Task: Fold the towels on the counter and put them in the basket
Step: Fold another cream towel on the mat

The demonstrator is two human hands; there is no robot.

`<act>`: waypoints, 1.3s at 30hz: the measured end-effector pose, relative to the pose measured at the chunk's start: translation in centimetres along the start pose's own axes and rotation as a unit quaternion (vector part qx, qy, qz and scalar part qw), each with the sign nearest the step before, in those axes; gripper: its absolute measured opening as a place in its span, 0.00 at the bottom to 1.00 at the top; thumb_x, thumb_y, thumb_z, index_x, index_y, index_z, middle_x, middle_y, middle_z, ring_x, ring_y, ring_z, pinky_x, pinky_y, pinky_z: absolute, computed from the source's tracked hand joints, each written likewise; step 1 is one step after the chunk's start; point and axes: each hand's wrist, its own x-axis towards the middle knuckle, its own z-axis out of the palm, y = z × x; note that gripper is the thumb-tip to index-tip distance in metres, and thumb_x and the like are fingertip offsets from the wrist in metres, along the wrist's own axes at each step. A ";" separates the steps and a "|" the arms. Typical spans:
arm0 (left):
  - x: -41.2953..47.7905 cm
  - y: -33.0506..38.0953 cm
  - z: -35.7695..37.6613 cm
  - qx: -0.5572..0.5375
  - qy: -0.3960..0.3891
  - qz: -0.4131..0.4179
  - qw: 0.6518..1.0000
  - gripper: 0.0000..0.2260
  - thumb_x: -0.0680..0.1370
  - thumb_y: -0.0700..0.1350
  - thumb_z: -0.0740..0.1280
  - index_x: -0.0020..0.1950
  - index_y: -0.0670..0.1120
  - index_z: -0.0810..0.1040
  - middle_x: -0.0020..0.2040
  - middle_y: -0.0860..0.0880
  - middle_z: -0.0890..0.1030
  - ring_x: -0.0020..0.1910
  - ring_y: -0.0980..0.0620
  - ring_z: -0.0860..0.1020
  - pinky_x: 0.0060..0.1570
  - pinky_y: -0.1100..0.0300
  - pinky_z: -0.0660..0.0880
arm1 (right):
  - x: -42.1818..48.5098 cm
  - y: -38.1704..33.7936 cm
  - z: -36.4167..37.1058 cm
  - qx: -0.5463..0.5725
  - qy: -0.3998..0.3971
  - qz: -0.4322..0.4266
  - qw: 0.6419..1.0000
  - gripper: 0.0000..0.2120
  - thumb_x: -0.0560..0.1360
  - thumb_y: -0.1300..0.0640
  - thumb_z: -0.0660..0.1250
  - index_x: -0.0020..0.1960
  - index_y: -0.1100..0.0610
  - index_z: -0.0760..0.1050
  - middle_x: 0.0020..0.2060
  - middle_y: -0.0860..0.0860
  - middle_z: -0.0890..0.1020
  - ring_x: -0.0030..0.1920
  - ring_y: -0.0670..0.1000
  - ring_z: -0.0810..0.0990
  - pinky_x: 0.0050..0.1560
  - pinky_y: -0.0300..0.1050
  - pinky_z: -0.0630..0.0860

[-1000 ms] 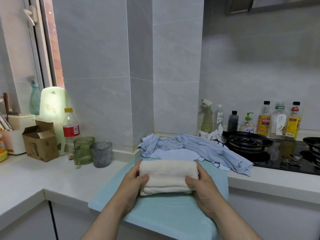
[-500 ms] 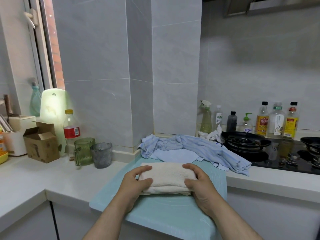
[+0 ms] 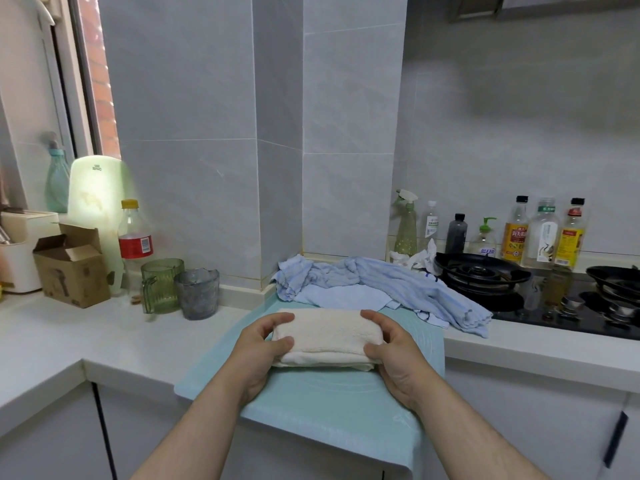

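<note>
By the back wall on the left of the white counter stand a brown cardboard box, a green ribbed glass mug and a grey glass tumbler. On a pale blue mat overhanging the counter's front edge, the left hand grips one end of a folded cream terry towel, and the right hand curls round the other. Crumpled light-blue towels lie behind, against the wall.

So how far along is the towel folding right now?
One cream towel looks folded into a compact bundle on the mint mat. The left hand and right hand grip its two ends, seemingly about to lift it. The blue towels behind it lie crumpled, unfolded. No basket shows in view, so nothing can be counted as put away.
</note>
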 end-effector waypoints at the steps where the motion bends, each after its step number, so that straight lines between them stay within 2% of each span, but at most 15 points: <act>1: -0.1 0.1 0.0 0.001 0.003 0.001 1.000 0.17 0.74 0.26 0.66 0.54 0.46 0.82 0.60 0.44 0.79 0.55 0.43 0.80 0.50 0.53 0.78 | 0.0 0.0 0.1 0.001 0.001 -0.002 1.000 0.29 0.70 0.82 0.56 0.59 0.56 0.77 0.54 0.59 0.79 0.49 0.57 0.79 0.48 0.48 0.76; 4: 0.0 0.0 0.0 0.015 0.009 0.011 1.000 0.17 0.74 0.26 0.67 0.53 0.47 0.81 0.60 0.43 0.79 0.52 0.45 0.80 0.48 0.54 0.78 | -0.2 -0.1 0.2 0.004 0.003 -0.006 1.000 0.28 0.71 0.82 0.56 0.57 0.55 0.76 0.53 0.58 0.79 0.49 0.57 0.78 0.49 0.48 0.75; 10: 0.0 -0.1 0.0 0.028 0.016 0.014 0.999 0.17 0.74 0.27 0.67 0.54 0.47 0.81 0.61 0.43 0.78 0.52 0.44 0.80 0.53 0.51 0.77 | -0.1 0.0 0.1 -0.010 0.008 -0.003 1.000 0.26 0.71 0.81 0.57 0.57 0.55 0.76 0.53 0.59 0.76 0.47 0.56 0.77 0.46 0.48 0.75; 15: -0.1 0.0 0.2 0.028 0.017 0.020 0.999 0.19 0.74 0.27 0.67 0.56 0.49 0.80 0.59 0.43 0.78 0.56 0.43 0.80 0.52 0.53 0.78 | 0.0 -0.1 0.0 -0.013 0.005 -0.008 1.000 0.26 0.72 0.80 0.58 0.57 0.53 0.76 0.51 0.59 0.76 0.46 0.57 0.77 0.45 0.48 0.75; 19: 0.0 0.0 0.1 0.029 0.020 0.020 0.999 0.19 0.74 0.27 0.67 0.56 0.49 0.80 0.60 0.41 0.78 0.57 0.40 0.79 0.53 0.51 0.78 | 0.1 0.0 -0.1 -0.022 0.001 -0.006 1.000 0.26 0.72 0.80 0.59 0.57 0.52 0.76 0.51 0.59 0.76 0.46 0.57 0.77 0.46 0.48 0.75; 25: 0.0 0.0 -0.1 0.035 0.018 0.015 0.999 0.19 0.75 0.28 0.67 0.58 0.49 0.80 0.61 0.43 0.77 0.57 0.42 0.79 0.56 0.50 0.78 | 0.5 0.3 -0.4 -0.034 0.001 -0.002 0.999 0.26 0.71 0.78 0.60 0.56 0.51 0.77 0.53 0.59 0.77 0.46 0.56 0.77 0.45 0.48 0.75; 35: -0.5 0.0 -0.1 0.051 0.001 0.028 0.998 0.19 0.77 0.29 0.65 0.61 0.50 0.78 0.64 0.42 0.77 0.61 0.42 0.78 0.63 0.48 0.74 | 0.7 0.3 -0.9 -0.041 -0.016 0.010 0.999 0.26 0.72 0.76 0.60 0.58 0.48 0.77 0.57 0.58 0.78 0.52 0.58 0.79 0.57 0.55 0.76; 37: -0.9 0.2 -0.1 0.050 0.002 0.033 0.998 0.20 0.77 0.28 0.64 0.62 0.49 0.78 0.63 0.43 0.77 0.59 0.43 0.79 0.59 0.50 0.76 | 0.8 0.3 -1.0 -0.041 -0.020 0.009 0.999 0.26 0.72 0.76 0.61 0.58 0.48 0.77 0.56 0.58 0.79 0.50 0.57 0.79 0.55 0.53 0.76; 39: -1.0 0.2 -0.1 0.044 0.000 0.036 0.998 0.20 0.76 0.28 0.64 0.62 0.48 0.77 0.62 0.43 0.78 0.56 0.45 0.80 0.52 0.56 0.79 | 1.1 0.5 -1.3 -0.043 -0.029 0.011 0.999 0.27 0.72 0.76 0.61 0.58 0.48 0.77 0.56 0.59 0.79 0.49 0.57 0.79 0.54 0.54 0.75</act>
